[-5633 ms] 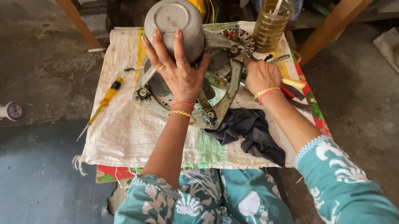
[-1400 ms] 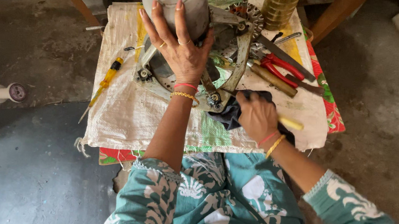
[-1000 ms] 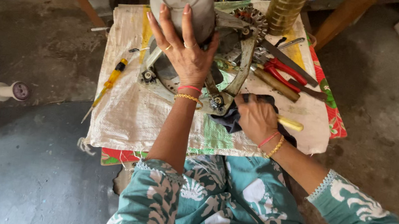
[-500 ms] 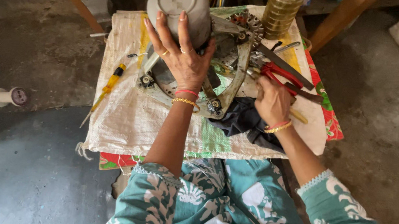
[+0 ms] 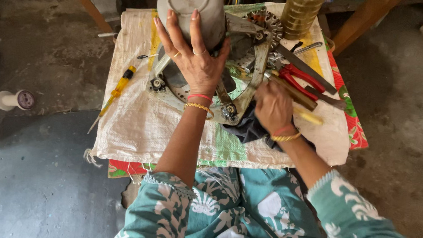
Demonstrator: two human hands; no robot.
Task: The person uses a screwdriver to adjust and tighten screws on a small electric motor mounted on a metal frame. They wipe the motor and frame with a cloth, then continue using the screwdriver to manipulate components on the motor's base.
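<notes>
Bare grey concrete floor [image 5: 48, 41] surrounded a low desk, and a dark mat [image 5: 39, 190] covered the floor in front of it on the person's left. On the desk lay a white woven sack [image 5: 133, 127], spread flat over a red patterned cloth [image 5: 124, 168], apparently to keep greasy parts off the cloth and give the loose tools one place to lie.

Most of the sack's far half was taken up by a metal frame [image 5: 248, 86] with a grey motor drum [image 5: 191, 6] standing up from it and a toothed wheel [image 5: 266, 22] at its far corner. The left hand [image 5: 194, 60] lay flat against the drum's near side with all fingers spread wide, gripping nothing; that looked like a bracing hold to keep the assembly from shifting. The right hand [image 5: 273, 105] was closed in a fist around a yellow-handled tool [image 5: 307, 115] just beside the frame's near right corner, its tip hidden behind the knuckles. A dark rag [image 5: 244, 131] sat under that hand, touching the frame's edge, probably handy for wiping.

Right of the frame, red-handled pliers [image 5: 303, 78] lay among other long metal tools, near enough for the right hand to reach. A ribbed brass-coloured cylinder [image 5: 300, 11] stood upright at the far edge. A yellow screwdriver [image 5: 116, 91] lay on the sack's left side, well apart from both hands. A small white spool [image 5: 14, 100] lay alone on the floor, far left.
</notes>
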